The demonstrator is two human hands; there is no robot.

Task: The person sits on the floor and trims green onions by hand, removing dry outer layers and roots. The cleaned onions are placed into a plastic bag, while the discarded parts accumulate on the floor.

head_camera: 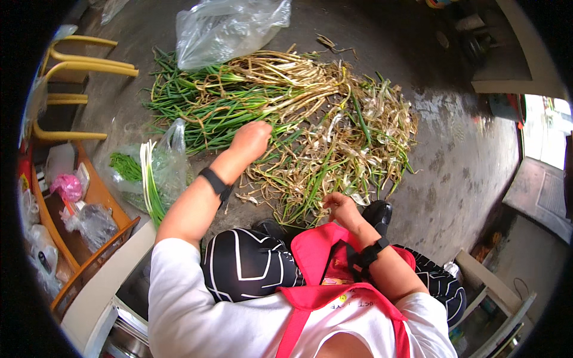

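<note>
A heap of scallions with green leaves and pale, dry-skinned stalks lies on the floor before me. My left hand is curled at the heap's near edge; its fingertips are hidden, so I cannot tell whether it grips a stalk. Loosely bent and with nothing visible in it, my right hand hovers at the near side of a pile of stripped scallion skins and leaves. To my left, cleaned scallions with white ends rest on a clear plastic bag, beside a small green bunch.
Another clear plastic bag covers the heap's far edge. At left are yellow chair legs and a wooden piece of furniture holding bagged items. A pale cabinet stands at right. My black shoe is near the skins.
</note>
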